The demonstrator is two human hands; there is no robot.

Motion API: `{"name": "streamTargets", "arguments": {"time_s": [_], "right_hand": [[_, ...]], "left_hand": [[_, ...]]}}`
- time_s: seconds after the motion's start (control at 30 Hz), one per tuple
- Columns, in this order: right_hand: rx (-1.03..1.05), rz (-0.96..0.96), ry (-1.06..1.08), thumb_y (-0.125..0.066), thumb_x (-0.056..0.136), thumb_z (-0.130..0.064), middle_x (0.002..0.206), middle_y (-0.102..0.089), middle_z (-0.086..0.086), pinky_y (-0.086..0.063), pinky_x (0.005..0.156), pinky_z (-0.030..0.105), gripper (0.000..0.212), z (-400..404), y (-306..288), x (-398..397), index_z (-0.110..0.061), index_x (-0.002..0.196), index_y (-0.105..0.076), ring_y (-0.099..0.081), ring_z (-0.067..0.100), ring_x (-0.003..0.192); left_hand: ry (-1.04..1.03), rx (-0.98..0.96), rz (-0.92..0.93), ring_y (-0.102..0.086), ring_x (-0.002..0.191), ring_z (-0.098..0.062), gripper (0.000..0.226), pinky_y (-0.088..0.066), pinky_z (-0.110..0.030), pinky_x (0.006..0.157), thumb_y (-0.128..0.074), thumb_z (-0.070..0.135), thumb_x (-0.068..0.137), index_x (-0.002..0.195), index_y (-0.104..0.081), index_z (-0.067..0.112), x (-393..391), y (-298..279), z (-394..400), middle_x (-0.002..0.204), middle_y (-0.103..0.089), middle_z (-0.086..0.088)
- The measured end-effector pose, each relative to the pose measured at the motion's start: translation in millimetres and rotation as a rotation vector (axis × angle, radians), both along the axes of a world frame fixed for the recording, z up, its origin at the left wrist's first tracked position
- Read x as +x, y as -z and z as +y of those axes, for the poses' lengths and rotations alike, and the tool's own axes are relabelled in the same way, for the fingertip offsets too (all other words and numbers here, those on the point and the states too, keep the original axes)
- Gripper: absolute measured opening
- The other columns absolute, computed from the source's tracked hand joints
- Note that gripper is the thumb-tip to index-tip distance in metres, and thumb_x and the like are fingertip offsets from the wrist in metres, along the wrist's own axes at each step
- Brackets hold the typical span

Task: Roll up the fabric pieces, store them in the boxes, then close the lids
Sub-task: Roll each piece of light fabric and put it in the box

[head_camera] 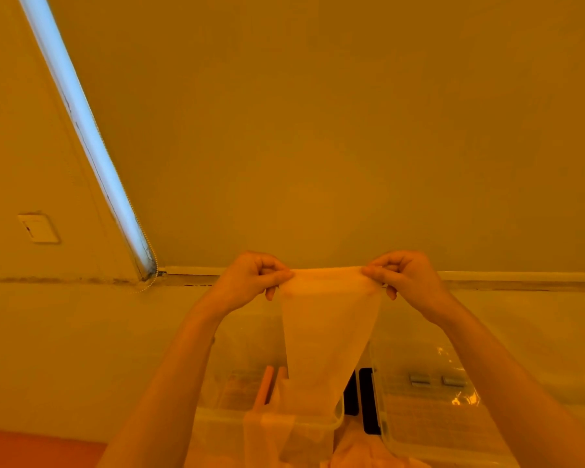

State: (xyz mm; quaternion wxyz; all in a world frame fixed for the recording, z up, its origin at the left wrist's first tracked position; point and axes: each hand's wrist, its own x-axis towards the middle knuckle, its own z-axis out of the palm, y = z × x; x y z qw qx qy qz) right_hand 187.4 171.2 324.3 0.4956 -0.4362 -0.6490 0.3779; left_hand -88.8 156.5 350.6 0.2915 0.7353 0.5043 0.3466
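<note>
Two hands, left hand (250,276) and right hand (407,276), pinch the fabric piece (328,332) by its top corners; it hangs lengthwise down over clear boxes (429,417) on the pale desk (81,349); plain wall (318,130) behind.

A heavy orange cast dims everything; a bluish light strip (81,130) glows upper left, slightly soft, edges bowed.

Plain wall (318,130) bathed in amber light. Bright bluish-white strip (81,130) slanting down along the left corner. Pale square wall plate (38,228) left of it. Light baseboard trim (520,275) running along the bottom. Pale floor (65,349) below.
</note>
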Motion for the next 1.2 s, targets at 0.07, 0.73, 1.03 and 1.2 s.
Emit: {"name": "streamTargets", "arguments": {"time_s": [0.07, 0.73, 1.03, 1.2], "right_hand": [[-0.017, -0.01, -0.017, -0.069, 0.083, -0.009, 0.063, -0.066, 0.004, -0.038, 0.04, 0.018, 0.003, -0.3, 0.6, -0.1, -0.008, 0.082, -0.072, -0.047, 0.009, 0.041], [-0.111, 0.063, -0.05, -0.065, 0.087, -0.01, 0.077, -0.07, 0.004, -0.044, 0.045, 0.019, 0.005, 5.3, 2.5, -1.1, -0.011, 0.089, -0.07, -0.063, 0.008, 0.061], [-0.216, 0.198, -0.156, -0.059, 0.089, -0.004, 0.085, -0.071, 0.0, -0.045, 0.047, 0.017, 0.016, 4.3, -0.9, 2.5, -0.012, 0.097, -0.069, -0.064, 0.01, 0.067], [-0.258, 0.28, -0.189, -0.058, 0.086, -0.007, 0.085, -0.071, -0.001, -0.047, 0.048, 0.017, 0.015, 5.6, -1.6, 2.8, -0.012, 0.095, -0.069, -0.065, 0.01, 0.068]], "left_hand": [[0.002, -0.007, 0.01, -0.045, 0.045, -0.006, 0.008, -0.034, -0.015, 0.048, -0.061, 0.02, 0.091, 0.09, -0.069, 0.018, -2.4, 0.9, 0.0, 0.05, -0.059, 0.005], [-0.035, 0.007, -0.129, -0.043, 0.037, 0.0, 0.017, -0.032, -0.011, 0.042, -0.055, 0.01, 0.095, 0.081, -0.063, 0.004, 1.4, 1.0, 2.4, 0.044, -0.054, 0.005], [-0.013, -0.096, -0.336, -0.047, 0.048, -0.004, 0.017, -0.037, -0.015, 0.051, -0.055, 0.009, 0.093, 0.103, -0.069, 0.01, -4.4, 2.7, 3.1, 0.053, -0.054, 0.004], [0.034, -0.169, -0.573, -0.044, 0.044, -0.005, 0.021, -0.028, -0.012, 0.04, -0.049, 0.0, 0.092, 0.098, -0.068, 0.007, -4.5, 5.3, 4.4, 0.054, -0.054, -0.001]]}}
